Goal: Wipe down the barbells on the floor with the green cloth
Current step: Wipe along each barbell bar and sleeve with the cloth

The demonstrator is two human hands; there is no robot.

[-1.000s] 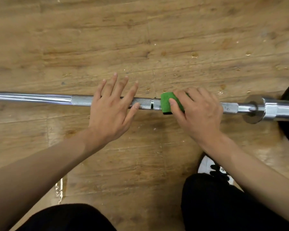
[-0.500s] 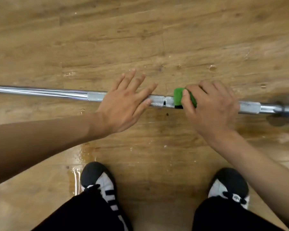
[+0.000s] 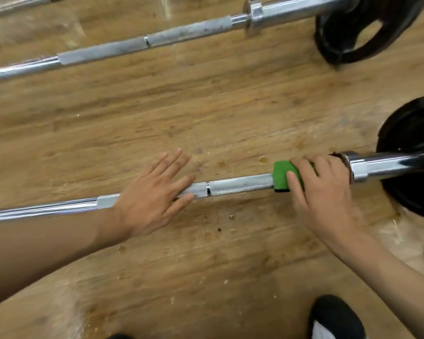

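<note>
Green cloth (image 3: 280, 176) is clamped round the near barbell (image 3: 240, 185) on the floor (image 3: 206, 113) by the right hand (image 3: 326, 192), while it is pinned, seemingly against rolling, by the flat, straight-fingered left hand (image 3: 149, 201).

Near barbell (image 3: 240, 185) lies on the floor (image 3: 206, 113), running 9 to 3 o'clock across mid-frame. L hand (image 3: 152, 199) rests flat on its shaft, approx. centre. R hand (image 3: 323, 192) is at 3 o'clock of it, wrapped over the cloth (image 3: 283, 176) on the same shaft. Near plate (image 3: 411, 155) sits on the bar end, just at 3 o'clock of the R hand. 2nd barbell (image 3: 103, 51) lies at 12 o'clock, well apart, w/ far plate (image 3: 353, 37) at 1 o'clock. A shoe (image 3: 335, 316) stands at 5 o'clock.
</note>
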